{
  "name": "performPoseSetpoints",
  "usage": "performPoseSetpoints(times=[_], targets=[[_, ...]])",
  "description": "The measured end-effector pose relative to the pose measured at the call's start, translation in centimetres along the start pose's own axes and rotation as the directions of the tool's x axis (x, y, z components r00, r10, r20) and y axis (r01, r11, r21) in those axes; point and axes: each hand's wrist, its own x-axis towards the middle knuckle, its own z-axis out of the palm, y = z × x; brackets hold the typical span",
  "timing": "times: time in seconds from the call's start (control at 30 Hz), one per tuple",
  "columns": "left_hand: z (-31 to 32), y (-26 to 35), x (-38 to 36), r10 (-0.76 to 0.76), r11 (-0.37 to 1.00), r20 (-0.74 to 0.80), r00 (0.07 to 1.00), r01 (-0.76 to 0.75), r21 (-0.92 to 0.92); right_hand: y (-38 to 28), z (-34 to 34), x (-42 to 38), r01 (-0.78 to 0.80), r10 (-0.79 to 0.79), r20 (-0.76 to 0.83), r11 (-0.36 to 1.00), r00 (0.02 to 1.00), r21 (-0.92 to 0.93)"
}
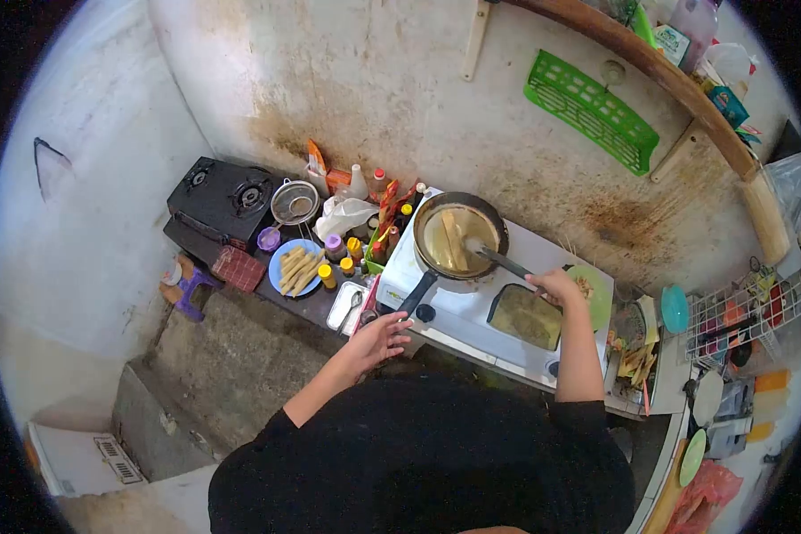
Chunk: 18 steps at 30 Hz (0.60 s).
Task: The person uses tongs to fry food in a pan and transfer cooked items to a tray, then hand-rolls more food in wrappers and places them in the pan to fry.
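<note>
My right hand point(558, 287) is wrapped round the handle of a dark spatula point(505, 262), whose head dips into the frying pan point(500, 233). Oil and long, pale rolls point(454, 240) lie in the pan, which sits on the left of the white stove point(454, 307). My left hand point(378, 343) has its fingers apart, just below the end of the black pan handle point(418, 292), and holds nothing. A blue plate point(285, 257) with several more rolls stands left of the stove.
Sauce bottles, spice jars point(327, 276) and a white tray point(340, 307) sit beside the stove's left edge. A sieve point(295, 203) is near a black stove point(220, 200). Right of the pan is a green plate point(602, 307); a wire rack point(743, 320) stands farther right.
</note>
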Motion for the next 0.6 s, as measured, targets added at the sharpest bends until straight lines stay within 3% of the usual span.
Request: performPoseSetpoints(times=[0.07, 0.17, 0.37, 0.6], targets=[[0.5, -0.5, -0.1, 0.000, 1.000, -0.028, 1.000, -0.001, -0.003, -0.6, -0.6, -0.5, -0.065, 0.065, -0.009, 0.998, 0.998, -0.015], [1.0, -1.3, -0.2, 0.023, 1.000, -0.038, 0.999, -0.023, -0.017, 1.0, -0.8, 3.0, 0.015, -0.014, 0.013, 0.999, 1.000, -0.049], [2.1, -3.0, -0.8, 0.048, 0.999, -0.094, 0.994, -0.049, -0.006, -0.8, -2.0, 4.6, -0.098, 0.103, 0.171, 0.994, 0.980, -0.038], [3.9, -4.4, -2.4, 0.086, 0.996, -0.195, 0.977, -0.091, -0.021, -0.4, 0.1, 8.0, -0.059, 0.044, 0.324, 0.998, 0.945, 0.036]])
